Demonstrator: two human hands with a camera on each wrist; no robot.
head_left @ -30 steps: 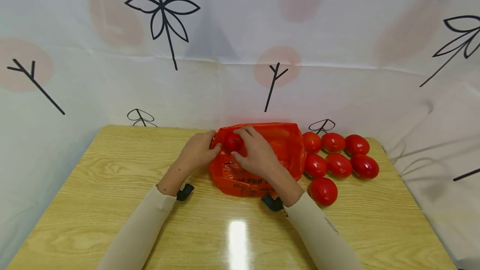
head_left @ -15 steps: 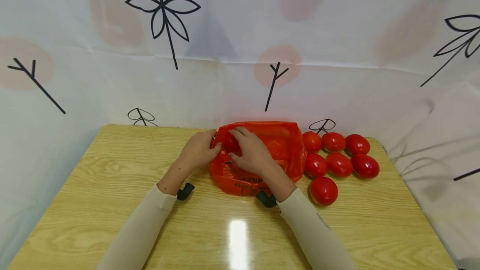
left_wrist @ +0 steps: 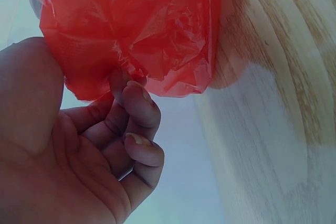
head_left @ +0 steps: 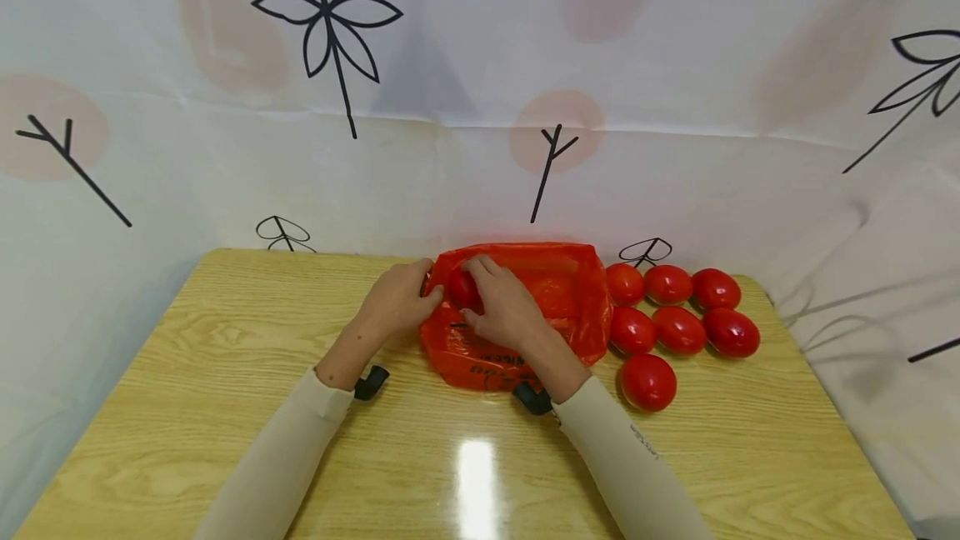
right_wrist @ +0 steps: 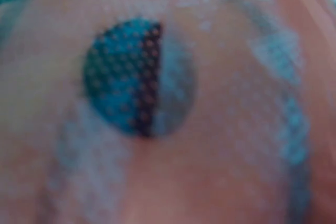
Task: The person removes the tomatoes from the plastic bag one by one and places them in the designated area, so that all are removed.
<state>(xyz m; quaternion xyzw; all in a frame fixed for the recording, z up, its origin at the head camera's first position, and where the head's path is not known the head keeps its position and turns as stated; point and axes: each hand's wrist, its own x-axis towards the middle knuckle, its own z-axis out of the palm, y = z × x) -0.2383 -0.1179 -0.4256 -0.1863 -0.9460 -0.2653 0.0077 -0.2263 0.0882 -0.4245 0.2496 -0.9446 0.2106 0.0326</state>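
A red plastic bag (head_left: 517,357) with dark print lies at the middle back of the table, its mouth spread wide. My left hand (head_left: 393,298) grips the bag's left edge. In the left wrist view, the curled fingers (left_wrist: 142,106) of that hand meet the crumpled film. Over the left part of the opening, my right hand (head_left: 506,307) holds a glossy red tomato (head_left: 462,288), with fingers over its far side and thumb nearer me. Part of the tomato is hidden by these fingers. The right wrist view is blurred and shows no clear hand.
Several red tomatoes (head_left: 678,330) lie in rows just right of the bag, and one more tomato (head_left: 648,382) sits nearer me. The wooden table (head_left: 225,373) backs onto a white patterned cloth (head_left: 465,173). A dark wrist mount shows under each forearm.
My right hand has shifted slightly left with the tomato, deeper over the bag's left side, then stayed there. The left hand keeps its place at the edge.
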